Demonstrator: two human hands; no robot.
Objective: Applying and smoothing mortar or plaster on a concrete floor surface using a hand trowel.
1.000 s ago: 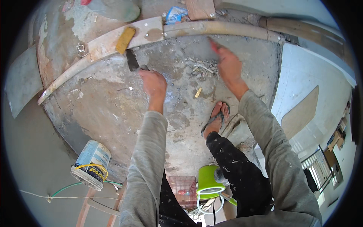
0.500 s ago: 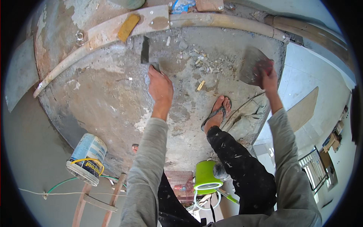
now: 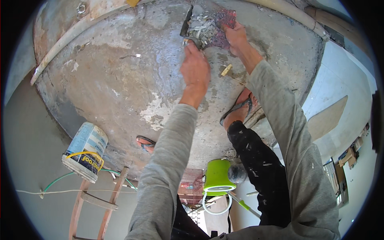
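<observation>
My left hand [image 3: 195,69] is closed round the handle of a scraper with a dark narrow blade [image 3: 186,22], held at the left edge of a pile of grey rubble chips [image 3: 203,30]. At the pile's right side, my right hand [image 3: 237,38] grips a flat plastering trowel [image 3: 225,24] with red on it, smeared by motion. The chips lie between the two tools; I cannot tell whether some rest on the trowel. Nearer me, a small pale yellow piece [image 3: 226,70] lies on the rough concrete surface [image 3: 120,88].
A curved pale pipe [image 3: 56,54] borders the far left side. A paint bucket [image 3: 86,150] with a yellow handle stands at left, above a wooden ladder [image 3: 98,200]. A green bucket [image 3: 216,174] is below. My sandalled feet [image 3: 240,108] are on the concrete, whose edge drops off at right.
My right hand has swept left with the trowel, and my left hand has moved right and farther away with the scraper. The scattered chips are now gathered between them. The view has shifted.
</observation>
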